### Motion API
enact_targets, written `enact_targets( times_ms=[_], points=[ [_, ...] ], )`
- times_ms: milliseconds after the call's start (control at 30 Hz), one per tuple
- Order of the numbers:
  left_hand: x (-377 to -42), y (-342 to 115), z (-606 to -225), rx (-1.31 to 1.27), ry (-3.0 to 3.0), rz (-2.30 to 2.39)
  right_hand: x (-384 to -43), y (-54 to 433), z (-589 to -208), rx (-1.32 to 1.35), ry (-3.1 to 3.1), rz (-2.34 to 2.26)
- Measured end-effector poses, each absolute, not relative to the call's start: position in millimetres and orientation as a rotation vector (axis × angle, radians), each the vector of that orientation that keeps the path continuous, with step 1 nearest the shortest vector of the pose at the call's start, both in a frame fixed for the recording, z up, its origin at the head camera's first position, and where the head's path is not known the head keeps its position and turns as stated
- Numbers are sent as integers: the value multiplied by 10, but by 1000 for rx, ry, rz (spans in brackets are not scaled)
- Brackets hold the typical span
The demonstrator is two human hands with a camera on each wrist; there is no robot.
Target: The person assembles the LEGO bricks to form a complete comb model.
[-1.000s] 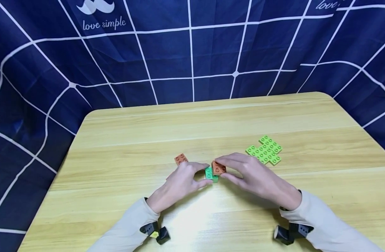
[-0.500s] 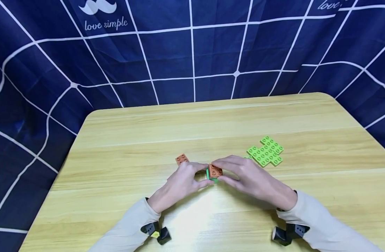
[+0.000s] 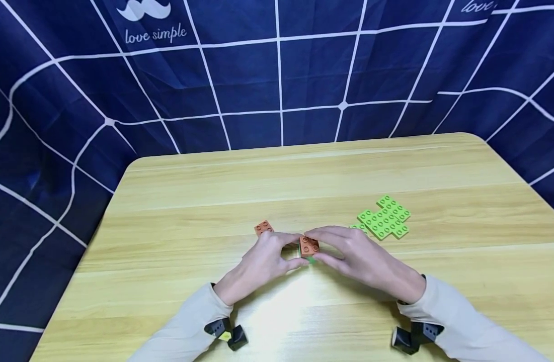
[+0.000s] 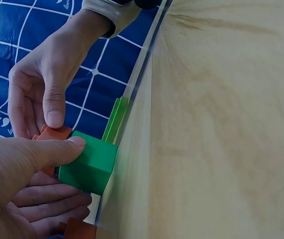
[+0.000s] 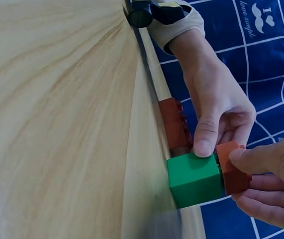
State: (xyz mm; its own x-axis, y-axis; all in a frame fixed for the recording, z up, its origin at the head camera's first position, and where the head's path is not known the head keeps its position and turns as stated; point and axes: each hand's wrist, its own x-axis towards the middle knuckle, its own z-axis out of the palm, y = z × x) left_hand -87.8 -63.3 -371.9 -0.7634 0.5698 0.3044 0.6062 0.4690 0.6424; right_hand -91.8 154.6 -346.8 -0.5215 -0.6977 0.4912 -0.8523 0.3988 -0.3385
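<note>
1. My left hand (image 3: 263, 256) had its thumb and fingers apart only by the width of the green block (image 5: 194, 181), pinching it from both sides.
2. My right hand (image 3: 358, 251) was doing much the same with the orange block (image 3: 309, 247), thumb on one side, fingers on the other.
3. The orange one sat on top of the green one, studs up, right between my two hands. From the right wrist you could see a thin dark gap between them, and honestly I couldn't tell if they were fully pressed together.
4. There was another orange piece (image 3: 264, 227) just past my left hand, partly hidden by it. Some joined lime plates (image 3: 385, 219) lay flat on the wooden table (image 3: 213, 186) beyond my right hand.
5. Writing: the navy grid curtain (image 3: 313, 75) had "love simple" (image 3: 156, 34) in white under a moustache print (image 3: 144, 9). Another "love" (image 3: 478, 6) was cut off up at the right, and the right wrist view also caught an "I" with a heart (image 5: 267, 16).
</note>
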Motion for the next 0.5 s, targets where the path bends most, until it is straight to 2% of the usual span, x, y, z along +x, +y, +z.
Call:
enact_targets(
  times_ms=[200,500],
  points=[
    [-840,-673,-3619,-1036,-2646,-1069,-916,1567,-3494,1345,-2352,852],
    [-825,-724,-3477,-1248,-2377,-919,-902,1622,-3506,1302,-2344,875]
  ],
)
